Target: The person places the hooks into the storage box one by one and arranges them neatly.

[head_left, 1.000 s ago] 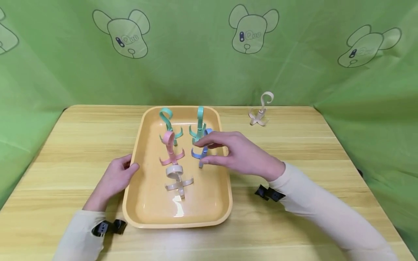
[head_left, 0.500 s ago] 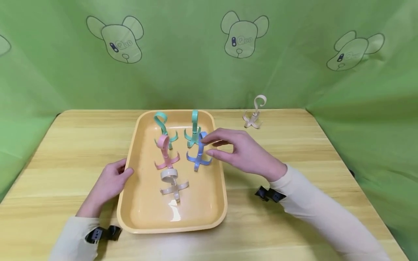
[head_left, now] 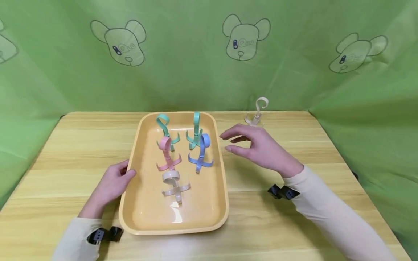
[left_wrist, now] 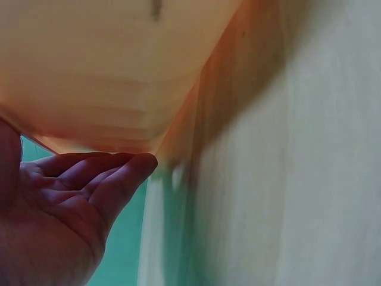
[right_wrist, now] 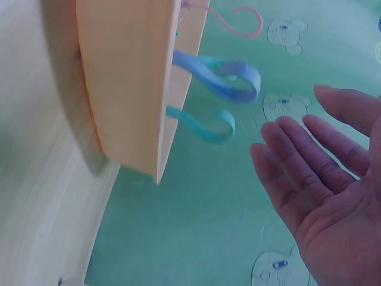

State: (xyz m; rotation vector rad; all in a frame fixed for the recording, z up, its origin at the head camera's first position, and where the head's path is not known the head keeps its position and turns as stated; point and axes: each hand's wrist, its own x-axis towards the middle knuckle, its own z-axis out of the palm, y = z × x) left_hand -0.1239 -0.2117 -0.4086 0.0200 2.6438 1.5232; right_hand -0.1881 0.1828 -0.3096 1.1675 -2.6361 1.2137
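My left hand holds the left side of a yellow-orange tray, its thumb over the rim. In the left wrist view its fingers touch the tray's outer side. Standing in the tray are two green four-pronged hanging hooks, a pink hook, a blue hook and a pale grey hook. Just right of the tray, my right hand hovers with fingers extended and parted from the thumb. Nothing lies between them, as the right wrist view also shows of this hand.
Another pale hook stands at the table's back edge, behind my right hand, which partly hides its base. The wooden table extends on both sides of the tray. A green curtain with printed bear heads encloses the back and sides.
My right hand has left the blue hook and moved right, out past the tray's rim. The blue hook stays standing in the tray. My left hand keeps its hold on the tray.
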